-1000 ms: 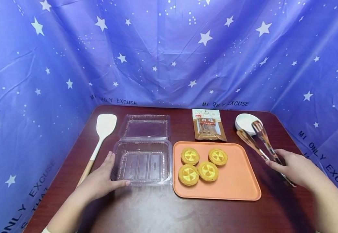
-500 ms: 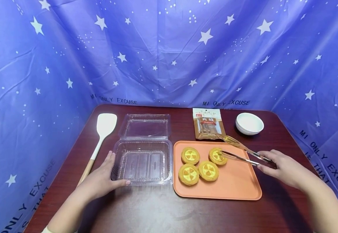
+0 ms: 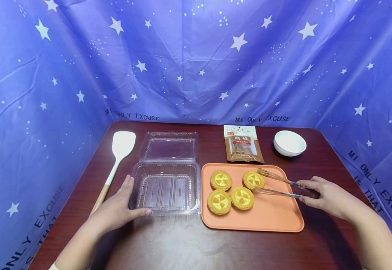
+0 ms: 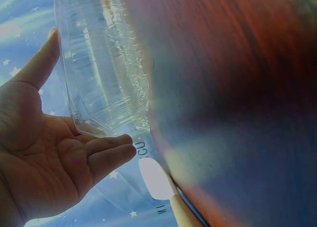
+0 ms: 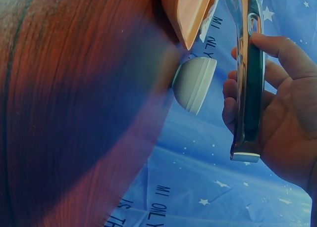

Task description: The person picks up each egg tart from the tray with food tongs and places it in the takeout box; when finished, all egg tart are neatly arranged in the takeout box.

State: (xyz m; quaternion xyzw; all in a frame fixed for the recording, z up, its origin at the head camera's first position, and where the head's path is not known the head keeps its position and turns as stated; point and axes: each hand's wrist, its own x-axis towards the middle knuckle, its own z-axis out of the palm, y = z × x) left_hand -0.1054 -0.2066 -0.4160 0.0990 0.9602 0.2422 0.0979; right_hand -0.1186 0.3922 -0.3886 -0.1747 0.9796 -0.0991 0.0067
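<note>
My right hand (image 3: 327, 195) holds metal tongs (image 5: 247, 98) between thumb and fingers. The tongs' tips are spread on either side of the upper right egg tart (image 3: 253, 180), low over the orange tray (image 3: 273, 217). Three more egg tarts lie close by on the tray's left half, among them one tart (image 3: 242, 198) just below. My left hand (image 3: 119, 206) rests at the lower left corner of a clear plastic clamshell box (image 3: 165, 191), thumb along the near edge and fingers stretched along the left side. The box's lid lies back, away from me.
A white spatula (image 3: 123, 144) with a wooden handle lies left of the box. Behind the tray are a brown-and-white packet (image 3: 244, 144) and white bowls (image 3: 289, 143). A blue starry cloth (image 3: 196, 67) surrounds the dark wooden table (image 3: 182, 243).
My right hand has carried the tongs left from beside the bowls to over the tray, and their tips now straddle the upper right egg tart. The left hand stays at the box.
</note>
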